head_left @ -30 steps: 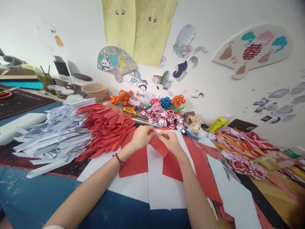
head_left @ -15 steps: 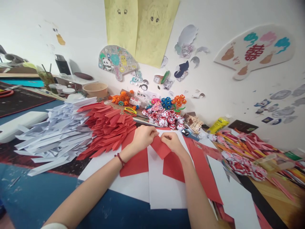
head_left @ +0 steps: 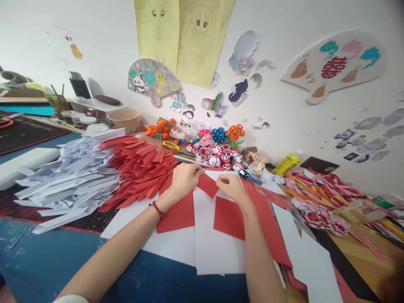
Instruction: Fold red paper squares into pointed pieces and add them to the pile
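Over the middle of the desk, a small piece of red paper (head_left: 207,185) is stretched between my hands. My left hand (head_left: 187,179) pinches its upper left side with closed fingers. At its right corner, my right hand (head_left: 232,185) is closed with the fingertips on the paper. Below lie white sheets (head_left: 208,240), with a red paper piece (head_left: 178,214) under my left wrist and another red piece (head_left: 229,219) beside my right wrist. A pile of folded red strips (head_left: 139,168) rises left of my left hand, with folded white strips (head_left: 78,176) beyond it.
Red-and-white paper flowers (head_left: 221,156) stand against the wall behind my hands. A blue watch-like object (head_left: 249,176) lies right of them, near a yellow bottle (head_left: 288,163). Coloured strips (head_left: 328,189) cover the right side. A wooden-coloured bowl (head_left: 124,119) stands at the back left.
My right hand has shifted slightly to the right along the red paper, toward its corner, and more of the paper shows between my hands. The whole view has moved slightly.
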A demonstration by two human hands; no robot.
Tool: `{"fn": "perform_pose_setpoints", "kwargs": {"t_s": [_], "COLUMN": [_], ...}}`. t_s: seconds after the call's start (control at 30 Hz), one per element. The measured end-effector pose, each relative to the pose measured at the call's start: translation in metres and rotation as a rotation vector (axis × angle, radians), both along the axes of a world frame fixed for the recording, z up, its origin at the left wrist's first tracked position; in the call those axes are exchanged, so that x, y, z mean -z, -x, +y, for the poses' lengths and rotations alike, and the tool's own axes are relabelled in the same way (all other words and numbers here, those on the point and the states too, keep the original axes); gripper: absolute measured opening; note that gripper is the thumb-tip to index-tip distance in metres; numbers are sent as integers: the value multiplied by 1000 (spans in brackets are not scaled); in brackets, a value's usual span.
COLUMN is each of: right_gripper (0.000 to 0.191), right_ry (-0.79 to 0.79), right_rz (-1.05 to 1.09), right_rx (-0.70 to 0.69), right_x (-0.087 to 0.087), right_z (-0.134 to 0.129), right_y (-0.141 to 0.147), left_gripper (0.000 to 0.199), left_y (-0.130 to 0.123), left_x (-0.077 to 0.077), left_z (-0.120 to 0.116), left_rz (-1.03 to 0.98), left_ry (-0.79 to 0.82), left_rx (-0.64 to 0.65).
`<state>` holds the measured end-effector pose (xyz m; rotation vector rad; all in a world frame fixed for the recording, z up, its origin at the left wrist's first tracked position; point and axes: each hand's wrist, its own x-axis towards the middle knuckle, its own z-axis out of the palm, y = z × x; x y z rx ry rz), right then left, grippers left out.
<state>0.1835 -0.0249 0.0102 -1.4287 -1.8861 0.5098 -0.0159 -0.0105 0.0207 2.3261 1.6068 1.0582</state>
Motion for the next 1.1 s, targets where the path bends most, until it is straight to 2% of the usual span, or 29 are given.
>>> {"fn": "perform_pose_setpoints", "kwargs": {"t_s": [0.37, 0.53, 0.63, 0.73, 0.8, 0.87, 0.93, 1.1], "right_gripper": [18, 19, 15, 26, 44, 57, 61, 54], "right_ry": [-32, -65, -176, -398, -495, -483, -446, -396], "right_rz": [-62, -196, -183, -169, -172, -225, -271, -229], "right_rx": [-7, 217, 306, 239, 119, -19, -93, -105], "right_x": [-3, 4, 2, -3, -4, -3, 1, 9], "right_z": [-2, 3, 3, 0, -3, -5, -6, -2], "right_y": [-8, -24, -15, 9, 25, 36, 40, 38], "left_gripper": [25, 27, 28, 28, 28, 28, 28, 35], "left_y": [1, 16, 18, 13, 11, 11, 11, 10], "left_x": [1, -3, -4, -2, 0, 1, 1, 1], "left_z": [3, 15, 19, 17, 16, 16, 18, 22], "left_rz": [-7, -128, -230, -248, -244, -254, -286, -510], "left_ry": [-12, -48, -20, 6, 13, 23, 40, 133], "left_rx": [-28, -170, -155, -112, -92, -72, -42, 140]}}
